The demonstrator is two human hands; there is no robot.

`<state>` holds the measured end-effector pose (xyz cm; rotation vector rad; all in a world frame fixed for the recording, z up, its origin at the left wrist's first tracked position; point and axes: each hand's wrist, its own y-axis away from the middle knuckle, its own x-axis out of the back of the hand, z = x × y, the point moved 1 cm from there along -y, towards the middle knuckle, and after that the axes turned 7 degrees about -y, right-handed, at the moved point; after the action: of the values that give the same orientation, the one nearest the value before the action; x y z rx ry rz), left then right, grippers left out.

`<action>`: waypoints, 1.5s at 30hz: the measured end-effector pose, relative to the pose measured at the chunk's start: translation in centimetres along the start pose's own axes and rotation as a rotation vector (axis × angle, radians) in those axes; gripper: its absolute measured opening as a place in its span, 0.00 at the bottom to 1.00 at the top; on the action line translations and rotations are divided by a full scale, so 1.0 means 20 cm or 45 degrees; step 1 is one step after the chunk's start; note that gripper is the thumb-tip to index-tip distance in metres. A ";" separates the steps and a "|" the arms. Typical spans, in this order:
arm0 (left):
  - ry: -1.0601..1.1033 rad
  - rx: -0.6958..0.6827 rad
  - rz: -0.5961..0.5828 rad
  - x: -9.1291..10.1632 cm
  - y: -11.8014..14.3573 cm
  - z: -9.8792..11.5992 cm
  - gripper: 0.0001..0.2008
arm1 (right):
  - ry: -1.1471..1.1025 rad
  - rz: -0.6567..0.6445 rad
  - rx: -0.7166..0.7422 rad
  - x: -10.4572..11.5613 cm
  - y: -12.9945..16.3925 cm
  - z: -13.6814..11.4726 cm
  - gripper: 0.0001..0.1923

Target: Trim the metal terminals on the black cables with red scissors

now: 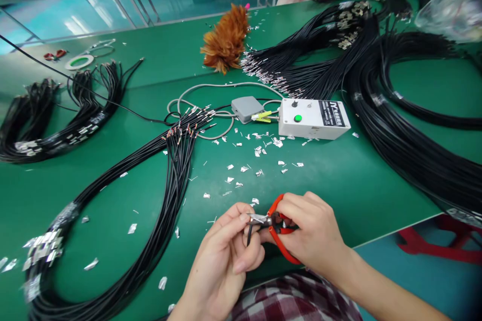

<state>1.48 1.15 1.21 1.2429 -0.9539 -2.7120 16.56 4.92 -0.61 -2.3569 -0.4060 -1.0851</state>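
The left hand [222, 253] is pinching a short end of black cable [249, 234] between its thumb and fingers, near the front edge of the green table [339, 175]. The right hand [312, 225] is grasping the red-handled cutters [278, 228], its fingers wrapping around the handles, and the metal tips are reaching to the left fingertips, beside the cable end; whether the blades are closing fully, I cannot tell. Small silvery scraps [207, 195] are lying scattered beyond the hands. To the left, a looped cable bundle [179, 165] is resting on the table, its stripped ends pointing toward a grey pedal [247, 109]. A white box [314, 123] is sitting just beside this pedal.
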 end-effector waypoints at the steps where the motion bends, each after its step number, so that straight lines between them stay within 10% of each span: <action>1: 0.005 0.011 -0.003 0.00 0.00 0.00 0.12 | 0.004 0.000 0.005 0.00 0.00 0.00 0.17; 45: -0.020 0.163 -0.019 0.04 -0.03 0.05 0.04 | 0.045 0.169 0.055 -0.04 0.00 0.01 0.15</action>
<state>0.37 1.91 0.87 1.2548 -1.1405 -2.7141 16.23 5.09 -1.32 -2.2879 -0.2540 -1.0441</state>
